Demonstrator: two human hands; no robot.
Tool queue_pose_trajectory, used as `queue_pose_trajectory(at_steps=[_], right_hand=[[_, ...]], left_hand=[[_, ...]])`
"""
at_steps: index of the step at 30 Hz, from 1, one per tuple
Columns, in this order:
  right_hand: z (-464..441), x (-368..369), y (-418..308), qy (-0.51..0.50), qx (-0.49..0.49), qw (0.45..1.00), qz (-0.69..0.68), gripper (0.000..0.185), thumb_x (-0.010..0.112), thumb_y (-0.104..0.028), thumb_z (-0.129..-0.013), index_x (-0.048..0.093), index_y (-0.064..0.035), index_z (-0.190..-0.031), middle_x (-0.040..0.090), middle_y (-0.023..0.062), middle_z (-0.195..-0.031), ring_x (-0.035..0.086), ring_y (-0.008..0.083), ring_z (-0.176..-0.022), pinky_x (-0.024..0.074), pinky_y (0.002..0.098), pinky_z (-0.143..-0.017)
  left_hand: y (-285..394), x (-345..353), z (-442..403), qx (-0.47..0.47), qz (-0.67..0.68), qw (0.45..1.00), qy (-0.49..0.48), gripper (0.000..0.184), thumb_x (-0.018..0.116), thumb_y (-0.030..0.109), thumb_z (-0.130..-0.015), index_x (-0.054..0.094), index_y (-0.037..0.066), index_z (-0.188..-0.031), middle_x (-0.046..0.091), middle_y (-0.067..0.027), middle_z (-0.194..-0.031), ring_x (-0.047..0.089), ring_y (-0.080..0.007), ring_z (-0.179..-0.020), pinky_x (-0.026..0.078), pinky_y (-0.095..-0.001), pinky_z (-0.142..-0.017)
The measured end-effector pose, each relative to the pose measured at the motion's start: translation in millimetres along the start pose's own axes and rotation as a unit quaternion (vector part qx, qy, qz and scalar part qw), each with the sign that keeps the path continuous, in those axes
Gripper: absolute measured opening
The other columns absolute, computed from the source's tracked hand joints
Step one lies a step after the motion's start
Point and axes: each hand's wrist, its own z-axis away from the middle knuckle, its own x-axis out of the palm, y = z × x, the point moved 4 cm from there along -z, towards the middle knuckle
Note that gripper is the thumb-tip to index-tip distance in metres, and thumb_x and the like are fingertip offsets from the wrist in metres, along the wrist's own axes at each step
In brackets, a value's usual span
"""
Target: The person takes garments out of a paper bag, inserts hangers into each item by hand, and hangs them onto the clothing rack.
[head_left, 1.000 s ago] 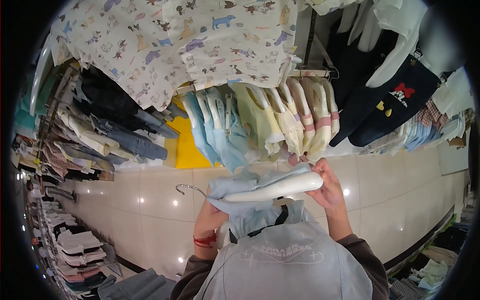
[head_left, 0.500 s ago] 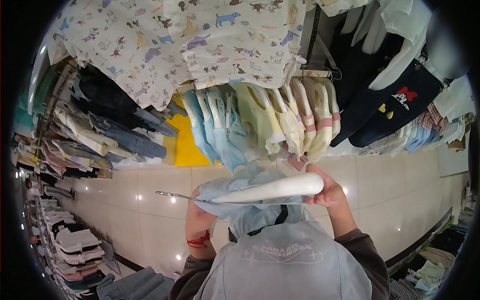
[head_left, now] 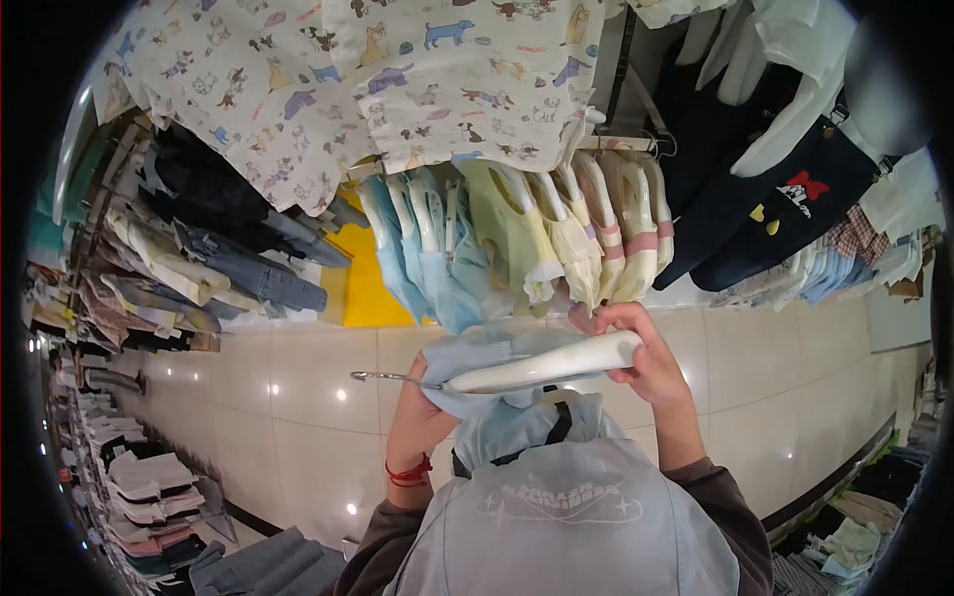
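Observation:
A white hanger [head_left: 542,366] with a metal hook lies across in front of my chest, its hook pointing left. A light blue garment [head_left: 467,353] is bunched around the hanger's left part. My left hand [head_left: 422,402], with a red string on the wrist, holds the garment near the hook; its fingers are mostly hidden by the cloth. My right hand [head_left: 641,356] grips the hanger's right end, thumb below and fingers above.
Small blue garments [head_left: 422,248] and cream garments [head_left: 626,219] hang on a rail ahead. A dog-print garment [head_left: 447,79] hangs above them. Jeans [head_left: 248,268] hang at left, dark overalls [head_left: 765,199] at right. Folded clothes [head_left: 149,487] are stacked at lower left.
The hanger's hook swung out to the left with my left hand, then came back right. My right fingers have moved up over the hanger's end.

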Motion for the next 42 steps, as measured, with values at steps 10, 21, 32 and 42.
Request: queue_pose_trajectory(at_steps=[10, 21, 32, 42], right_hand=[[4.7, -0.3, -10.6, -0.017, 0.067, 0.961, 0.268, 0.042, 0.074, -0.013, -0.071, 0.051, -0.0072, -0.105, 0.050, 0.0030, -0.092, 0.051, 0.0132, -0.076, 0.0422, 0.0247, -0.068], [9.0, 4.5, -11.1, -0.019, 0.040, 0.925, 0.378, 0.037, 0.078, -0.014, -0.066, 0.056, -0.0067, -0.096, 0.058, 0.0027, -0.087, 0.056, 0.0143, -0.078, 0.0442, 0.0265, -0.067], [15.9, -36.4, 41.8, -0.046, 0.142, 0.966, -0.212, 0.032, 0.054, -0.018, -0.088, 0.043, -0.0058, -0.116, 0.055, 0.0037, -0.089, 0.057, 0.0111, -0.073, 0.0460, 0.0205, -0.061], [17.1, -12.9, 24.5, -0.009, 0.066, 0.955, -0.289, 0.054, 0.061, -0.012, -0.082, 0.032, -0.0050, -0.127, 0.056, 0.0097, -0.093, 0.058, 0.0108, -0.079, 0.0487, 0.0196, -0.063]], left_hand=[[-8.0, 2.3, -2.1, 0.030, -0.057, 0.997, -0.031, 0.073, 0.075, 0.003, -0.065, 0.032, 0.004, -0.123, 0.044, -0.0089, -0.122, 0.047, -0.0180, -0.111, 0.038, -0.0317, -0.094], [-12.3, 6.5, 3.6, 0.047, -0.078, 0.996, -0.013, 0.066, 0.069, 0.000, -0.068, 0.035, 0.002, -0.124, 0.047, -0.0099, -0.118, 0.048, -0.0172, -0.108, 0.041, -0.0290, -0.089], [-10.0, -0.1, 6.9, 0.026, -0.161, 0.987, 0.008, 0.054, 0.066, -0.002, -0.068, 0.044, -0.003, -0.117, 0.056, -0.0106, -0.106, 0.054, -0.0151, -0.098, 0.044, -0.0272, -0.082], [10.6, -5.7, 6.5, 0.136, -0.129, 0.982, 0.034, 0.056, 0.070, -0.001, -0.068, 0.041, -0.001, -0.117, 0.052, -0.0097, -0.110, 0.052, -0.0160, -0.101, 0.044, -0.0285, -0.084]])
